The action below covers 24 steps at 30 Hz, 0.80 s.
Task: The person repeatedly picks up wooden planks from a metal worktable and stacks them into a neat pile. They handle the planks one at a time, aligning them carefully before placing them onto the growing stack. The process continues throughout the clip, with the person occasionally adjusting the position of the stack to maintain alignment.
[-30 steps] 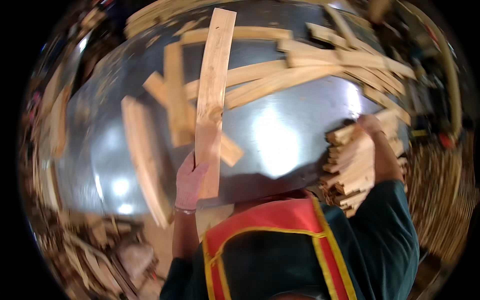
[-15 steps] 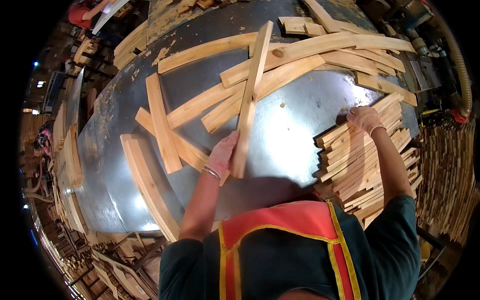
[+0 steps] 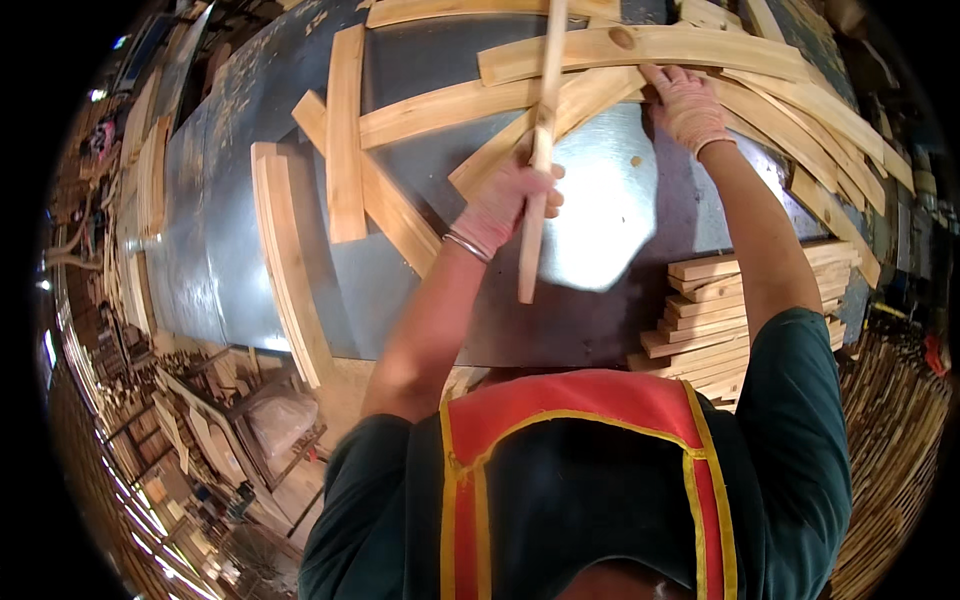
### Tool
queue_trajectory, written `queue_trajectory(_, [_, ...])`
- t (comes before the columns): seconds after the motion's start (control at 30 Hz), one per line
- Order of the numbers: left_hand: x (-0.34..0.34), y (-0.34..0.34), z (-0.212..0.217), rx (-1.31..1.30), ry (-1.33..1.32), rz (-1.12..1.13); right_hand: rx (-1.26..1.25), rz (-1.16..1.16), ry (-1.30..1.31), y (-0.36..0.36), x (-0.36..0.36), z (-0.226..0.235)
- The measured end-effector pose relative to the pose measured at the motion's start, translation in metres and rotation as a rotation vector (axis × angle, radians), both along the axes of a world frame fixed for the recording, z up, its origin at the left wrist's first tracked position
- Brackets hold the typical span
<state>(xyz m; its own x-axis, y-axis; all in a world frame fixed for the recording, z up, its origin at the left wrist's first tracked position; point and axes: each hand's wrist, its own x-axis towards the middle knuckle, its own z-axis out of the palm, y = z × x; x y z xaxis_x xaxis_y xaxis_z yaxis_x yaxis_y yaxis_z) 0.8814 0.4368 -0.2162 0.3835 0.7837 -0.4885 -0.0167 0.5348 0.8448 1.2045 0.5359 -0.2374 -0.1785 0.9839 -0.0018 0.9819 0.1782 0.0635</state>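
My left hand, in a pale pinkish work glove, is closed round a long wooden board, which stands on its narrow edge and points away from me. My right hand, gloved alike, reaches to the far side with its fingers stretched out. Its fingertips touch the near edge of the curved boards, beside a wide curved board with a dark knot. Whether they grip any board there cannot be made out. Beneath the held board, a slanting board lies partly covered by my left hand.
A dark metal tabletop carries loose boards. Crossed boards and a curved pair lie at the left. A stack of narrow boards sits near right, under my right forearm. More stacked wood stands beyond the right edge.
My right hand has left the board stack and moved far and left to the curved boards. My left hand still holds its board, now turned more on edge. The view has shifted.
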Motion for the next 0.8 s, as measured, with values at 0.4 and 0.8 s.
queue_trajectory(0.4, [-0.076,-0.005,0.025,-0.130,-0.242,0.104,-0.498,-0.197,0.936,-0.066,-0.098,0.037])
queue_trajectory(0.8, [-0.344,-0.118,0.022,0.881,1.318,0.238,-0.113,-0.311,0.525,-0.126,-0.072,0.059])
